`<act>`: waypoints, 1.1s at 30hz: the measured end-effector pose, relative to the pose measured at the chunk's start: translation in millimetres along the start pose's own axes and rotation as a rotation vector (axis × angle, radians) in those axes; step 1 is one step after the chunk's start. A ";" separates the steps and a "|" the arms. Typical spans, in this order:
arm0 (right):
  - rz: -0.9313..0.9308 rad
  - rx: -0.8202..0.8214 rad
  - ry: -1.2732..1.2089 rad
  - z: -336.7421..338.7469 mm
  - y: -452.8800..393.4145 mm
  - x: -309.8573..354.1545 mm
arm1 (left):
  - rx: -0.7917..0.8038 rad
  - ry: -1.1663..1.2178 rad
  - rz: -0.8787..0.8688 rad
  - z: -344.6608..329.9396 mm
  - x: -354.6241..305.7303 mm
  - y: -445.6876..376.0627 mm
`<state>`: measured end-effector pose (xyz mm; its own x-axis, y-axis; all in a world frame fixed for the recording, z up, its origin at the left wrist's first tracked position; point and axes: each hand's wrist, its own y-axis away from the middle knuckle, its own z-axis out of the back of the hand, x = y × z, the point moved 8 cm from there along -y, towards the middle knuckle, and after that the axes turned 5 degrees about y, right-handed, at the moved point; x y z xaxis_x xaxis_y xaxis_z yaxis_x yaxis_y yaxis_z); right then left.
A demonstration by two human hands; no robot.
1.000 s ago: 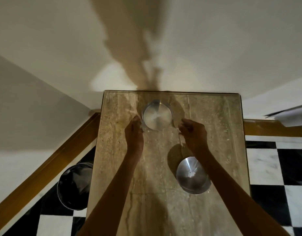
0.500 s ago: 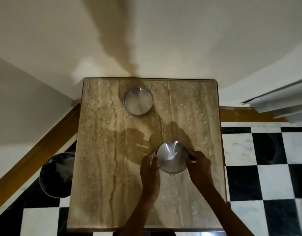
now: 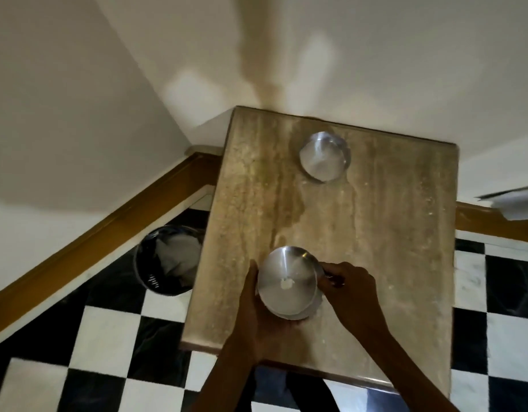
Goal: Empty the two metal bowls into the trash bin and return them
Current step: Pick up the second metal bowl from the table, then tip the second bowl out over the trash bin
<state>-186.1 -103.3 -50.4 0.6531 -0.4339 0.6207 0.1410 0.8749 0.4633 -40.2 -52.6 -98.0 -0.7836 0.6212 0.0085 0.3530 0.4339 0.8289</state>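
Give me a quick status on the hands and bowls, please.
Left hand and right hand both clasping near metal bowl, white scrap inside. Far bowl on table. Trash bin left, path clear.

I am seeing two silver-grey bowls, one near the frame's centre (image 3: 288,282) with a small white speck inside, one higher up (image 3: 323,157). The table (image 3: 390,248) is showing beige stone with brown streaks. The floor (image 3: 108,337) at the bottom is showing black and white checks. At left, the bin (image 3: 167,264) is looking black with pale contents. The walls are showing off-white, the skirting (image 3: 93,242) golden brown.
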 end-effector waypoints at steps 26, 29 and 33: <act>0.952 0.252 0.594 -306.7 -26.3 200.4 | -0.313 -1.684 -0.960 196.2 -300.8 -1.7; 1.080 0.394 0.901 -337.8 -16.9 180.5 | -0.269 -1.651 -1.074 195.1 -305.4 1.3; 1.069 0.382 0.869 -339.6 -10.3 177.3 | -0.259 -1.694 -1.117 195.8 -301.3 3.6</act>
<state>180.9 -116.2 -160.0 0.5759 0.7748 0.2607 -0.8152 0.5204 0.2542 297.2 -110.4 -207.1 0.6502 0.1322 -0.7482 -0.0295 0.9884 0.1490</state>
